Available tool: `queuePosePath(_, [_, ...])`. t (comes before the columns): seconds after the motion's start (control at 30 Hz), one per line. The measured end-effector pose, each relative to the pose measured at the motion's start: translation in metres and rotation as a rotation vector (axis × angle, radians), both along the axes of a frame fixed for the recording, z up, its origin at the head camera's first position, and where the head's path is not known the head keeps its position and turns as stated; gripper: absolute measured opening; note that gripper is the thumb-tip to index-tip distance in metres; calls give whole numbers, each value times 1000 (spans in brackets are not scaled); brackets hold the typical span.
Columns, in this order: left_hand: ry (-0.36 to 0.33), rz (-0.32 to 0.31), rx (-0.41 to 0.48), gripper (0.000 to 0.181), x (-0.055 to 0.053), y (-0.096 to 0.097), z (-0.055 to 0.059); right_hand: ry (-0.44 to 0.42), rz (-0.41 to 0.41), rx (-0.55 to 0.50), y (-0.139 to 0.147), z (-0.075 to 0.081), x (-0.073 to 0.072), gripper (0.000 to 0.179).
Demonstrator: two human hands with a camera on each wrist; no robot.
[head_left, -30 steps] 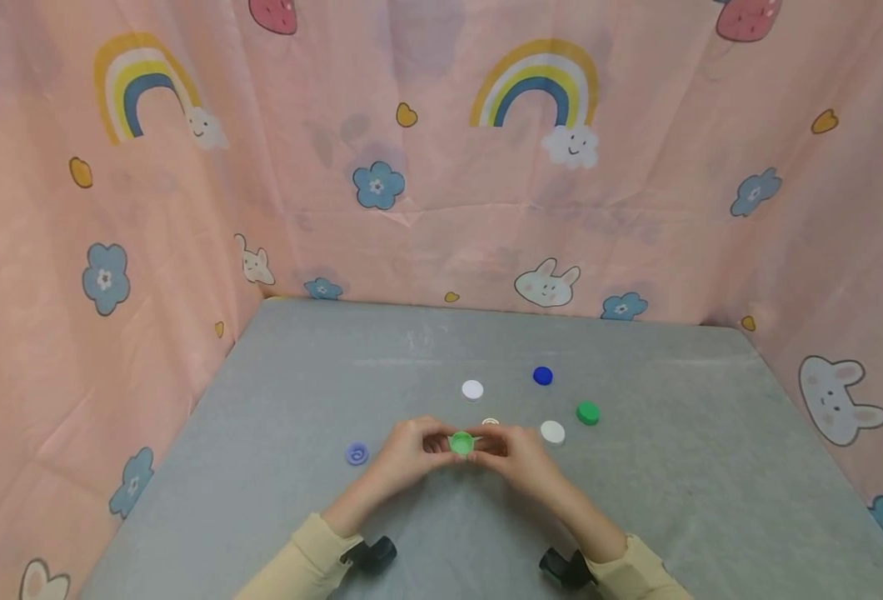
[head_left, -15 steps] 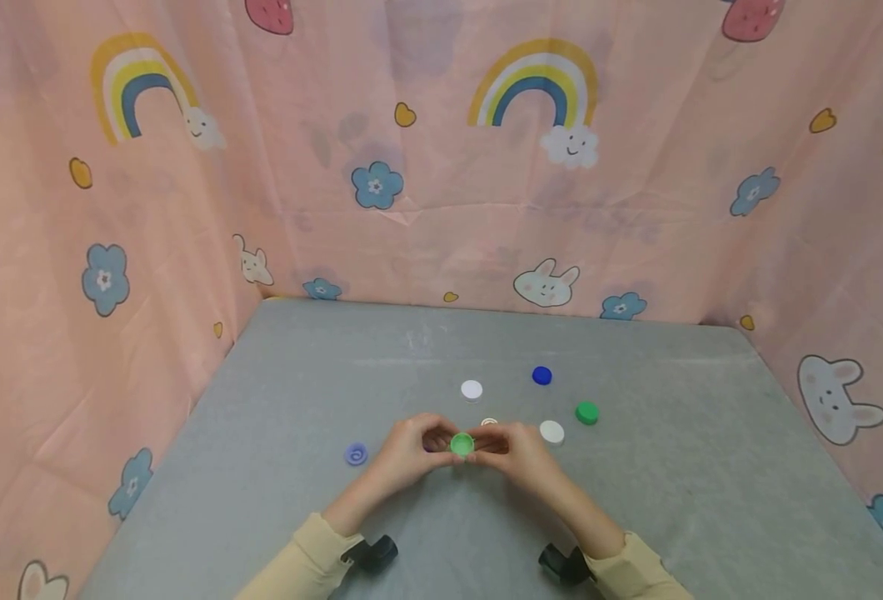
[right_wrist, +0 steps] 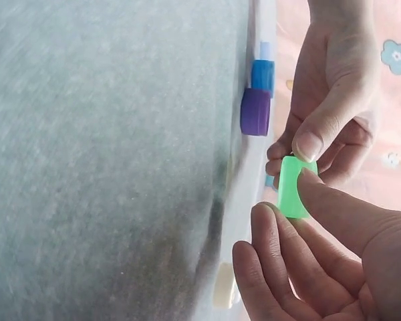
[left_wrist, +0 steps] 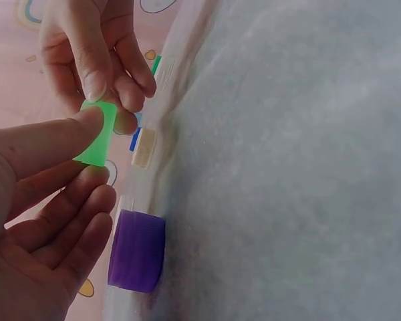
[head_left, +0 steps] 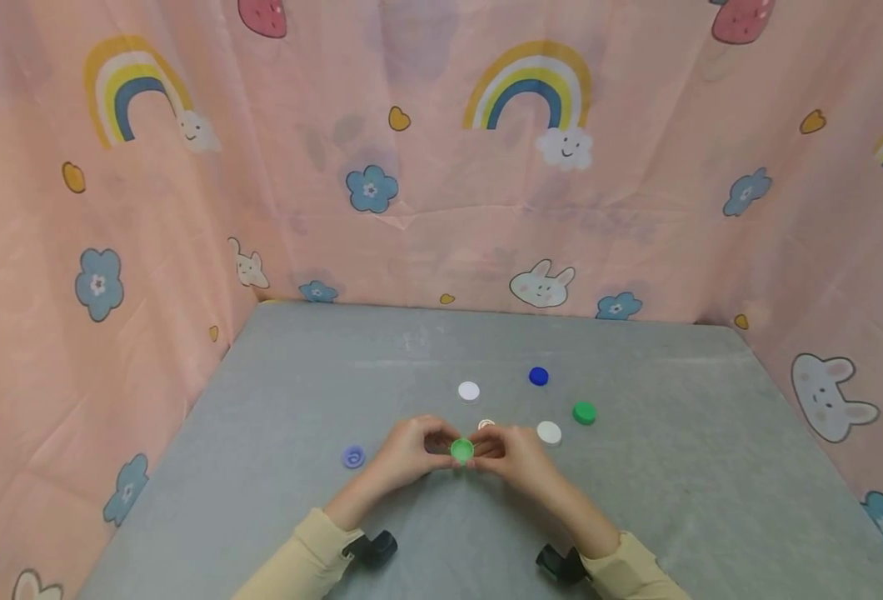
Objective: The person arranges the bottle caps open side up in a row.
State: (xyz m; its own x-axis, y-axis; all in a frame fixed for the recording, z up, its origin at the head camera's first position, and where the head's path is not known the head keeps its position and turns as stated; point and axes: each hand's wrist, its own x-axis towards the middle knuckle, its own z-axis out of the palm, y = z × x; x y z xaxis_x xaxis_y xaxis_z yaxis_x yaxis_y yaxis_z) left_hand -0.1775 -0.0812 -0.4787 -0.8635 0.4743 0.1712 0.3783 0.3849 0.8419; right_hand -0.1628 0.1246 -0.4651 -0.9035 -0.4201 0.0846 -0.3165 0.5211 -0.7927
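A light green bottle cap point(head_left: 461, 452) is held between both hands, its hollow side facing up toward the head camera. My left hand point(head_left: 410, 448) pinches it from the left with thumb and fingers. From the other side my right hand point(head_left: 518, 452) pinches the same cap. In the left wrist view the left thumb lies over the side of the cap point(left_wrist: 101, 144), and the other fingers are loosely bent below. The right wrist view shows both thumbs at the cap point(right_wrist: 291, 190). A purple cap point(left_wrist: 137, 251) lies on the table below the hands, mostly hidden in the head view.
On the grey table point(head_left: 711, 467) lie a white cap point(head_left: 468, 391), a dark blue cap point(head_left: 538, 376), a green cap point(head_left: 584, 412) and another white cap point(head_left: 549, 433). A lilac cap point(head_left: 353, 456) is left of the hands; a cream cap point(head_left: 486, 424) is partly hidden behind the right hand.
The green cap has sunk slightly between the fingers in the head view, and both hands keep hold of it. The head view has shifted a little. The caps on the table stay put.
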Motion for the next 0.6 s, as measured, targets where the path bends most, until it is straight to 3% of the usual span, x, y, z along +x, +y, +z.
queuePosePath(0.6, [143,-13,-191,27,-2,-1,-6,-24,3,73,-3,-5,-1,25])
